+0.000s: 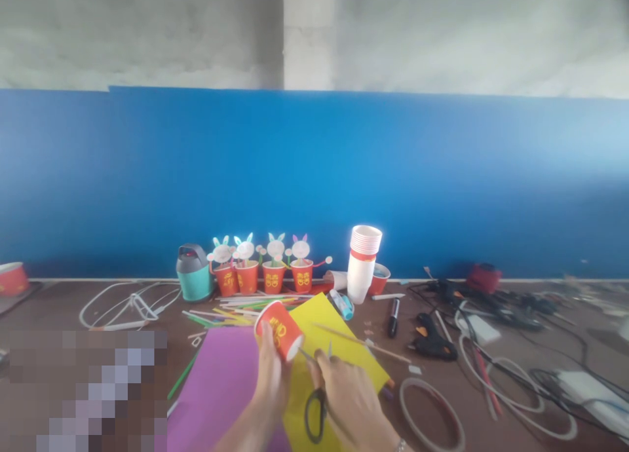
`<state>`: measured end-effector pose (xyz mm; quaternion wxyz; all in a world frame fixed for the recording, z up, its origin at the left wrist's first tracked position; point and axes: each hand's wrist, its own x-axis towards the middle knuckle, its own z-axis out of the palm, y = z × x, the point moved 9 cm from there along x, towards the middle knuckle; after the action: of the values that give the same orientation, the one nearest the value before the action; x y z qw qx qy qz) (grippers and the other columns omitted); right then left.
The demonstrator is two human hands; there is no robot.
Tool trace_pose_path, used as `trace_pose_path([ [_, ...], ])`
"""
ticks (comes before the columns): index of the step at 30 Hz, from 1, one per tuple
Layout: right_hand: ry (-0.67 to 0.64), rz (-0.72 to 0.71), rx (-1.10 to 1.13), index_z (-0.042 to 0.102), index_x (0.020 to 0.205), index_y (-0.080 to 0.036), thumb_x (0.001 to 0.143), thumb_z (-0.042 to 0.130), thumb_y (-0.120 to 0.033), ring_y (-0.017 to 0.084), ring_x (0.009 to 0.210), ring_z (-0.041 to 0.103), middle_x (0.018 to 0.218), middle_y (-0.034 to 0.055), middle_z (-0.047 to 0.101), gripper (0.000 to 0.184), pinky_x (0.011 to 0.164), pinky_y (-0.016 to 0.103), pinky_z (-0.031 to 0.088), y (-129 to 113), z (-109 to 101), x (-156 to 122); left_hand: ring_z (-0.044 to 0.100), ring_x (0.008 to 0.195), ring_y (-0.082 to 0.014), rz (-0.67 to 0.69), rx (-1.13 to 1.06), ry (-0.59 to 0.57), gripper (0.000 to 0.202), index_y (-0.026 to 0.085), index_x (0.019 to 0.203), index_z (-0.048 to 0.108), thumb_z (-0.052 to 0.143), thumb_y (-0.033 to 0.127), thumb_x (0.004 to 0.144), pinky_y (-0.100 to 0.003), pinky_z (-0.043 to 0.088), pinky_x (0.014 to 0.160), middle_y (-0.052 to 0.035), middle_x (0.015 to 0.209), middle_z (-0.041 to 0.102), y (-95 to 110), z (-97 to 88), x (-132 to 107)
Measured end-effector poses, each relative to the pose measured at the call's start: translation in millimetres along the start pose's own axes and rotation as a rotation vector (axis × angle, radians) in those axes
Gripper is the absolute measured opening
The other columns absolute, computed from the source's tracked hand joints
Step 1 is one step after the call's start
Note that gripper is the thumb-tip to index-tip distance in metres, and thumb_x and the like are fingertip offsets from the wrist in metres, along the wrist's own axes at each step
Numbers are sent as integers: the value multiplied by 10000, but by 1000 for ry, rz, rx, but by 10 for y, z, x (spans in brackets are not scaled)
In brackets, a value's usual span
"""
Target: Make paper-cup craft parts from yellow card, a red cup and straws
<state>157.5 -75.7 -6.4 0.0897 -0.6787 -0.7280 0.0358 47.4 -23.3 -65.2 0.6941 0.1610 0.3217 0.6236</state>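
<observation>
My left hand (271,376) is closed round a red paper cup (279,328) with yellow print, held tilted with its white mouth toward lower right. My right hand (348,394) grips black-handled scissors (314,406), whose blades point up-left and reach the cup's rim. Both hands hover over a yellow paper sheet (328,321) and a purple sheet (221,386) on the brown table.
Along the blue wall stand several red cups with paper bunny figures (265,265), a teal speaker (193,272), and a stack of white cups (362,259). A black marker (393,318), glue gun (432,339), cables (511,373), a white ring (431,414) and coloured sticks (236,308) lie around.
</observation>
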Motion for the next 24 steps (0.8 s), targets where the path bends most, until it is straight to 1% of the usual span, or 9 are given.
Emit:
trace_pose_path([
  [4, 35, 26, 203, 560, 997, -227, 982, 292, -365, 231, 668, 691, 699, 47, 706, 302, 543, 264, 387, 179, -32, 14, 669, 982, -210, 42, -58, -45, 493, 248, 1233, 561, 575, 535, 833, -329, 518, 900, -51, 1044, 711, 128, 10, 46],
  [7, 128, 3, 445, 511, 1109, -216, 982, 235, -426, 204, 605, 648, 635, 7, 652, 370, 554, 273, 419, 306, -136, 36, 673, 974, -257, -82, -73, -122, 477, 192, 1184, 600, 640, 477, 804, -383, 515, 903, -80, 1004, 724, 46, 68, 18],
  [9, 178, -20, 563, 537, 1095, -209, 980, 198, -453, 191, 587, 624, 627, 3, 628, 434, 560, 281, 438, 362, -204, 42, 685, 926, -287, -178, -66, -174, 406, 142, 1095, 647, 661, 413, 793, -419, 521, 882, -106, 929, 737, -37, 117, -30],
  [11, 190, -58, 626, 584, 1043, -204, 976, 199, -464, 181, 579, 610, 622, 7, 616, 470, 558, 281, 443, 372, -248, 41, 690, 889, -298, -240, -53, -212, 354, 114, 1006, 674, 670, 386, 780, -430, 527, 856, -123, 882, 737, -101, 148, -70],
  [14, 145, -131, 607, 620, 1029, -210, 973, 249, -457, 164, 552, 585, 606, -3, 595, 449, 529, 262, 416, 317, -258, 35, 690, 858, -296, -278, 21, -277, 371, 102, 897, 690, 714, 433, 732, -407, 533, 816, -133, 847, 731, -164, 174, -107],
  [16, 104, -152, 550, 623, 1045, -215, 974, 255, -452, 155, 517, 563, 576, -15, 569, 443, 505, 251, 386, 297, -235, 36, 688, 846, -297, -254, 127, -326, 398, 101, 872, 693, 758, 447, 684, -375, 535, 773, -134, 810, 726, -161, 189, -126],
  [18, 91, -156, 506, 624, 1055, -211, 976, 240, -452, 153, 497, 557, 553, -19, 556, 460, 499, 247, 376, 307, -223, 43, 682, 857, -292, -164, 237, -347, 422, 112, 926, 692, 803, 402, 641, -339, 528, 748, -129, 825, 726, -80, 210, -138],
  [21, 101, -174, 468, 633, 1052, -206, 975, 236, -435, 163, 516, 589, 568, -6, 586, 464, 525, 248, 405, 333, -228, 60, 653, 951, -289, 8, 324, -330, 517, 146, 1027, 680, 853, 329, 576, -311, 505, 809, -126, 971, 722, 117, 257, -168],
  [24, 138, -205, 413, 651, 1024, -208, 968, 270, -385, 183, 619, 647, 645, 21, 650, 423, 607, 257, 450, 349, -265, 66, 618, 1028, -310, 69, 377, -318, 556, 150, 1039, 682, 867, 320, 543, -331, 481, 875, -136, 1044, 707, 206, 288, -191],
])
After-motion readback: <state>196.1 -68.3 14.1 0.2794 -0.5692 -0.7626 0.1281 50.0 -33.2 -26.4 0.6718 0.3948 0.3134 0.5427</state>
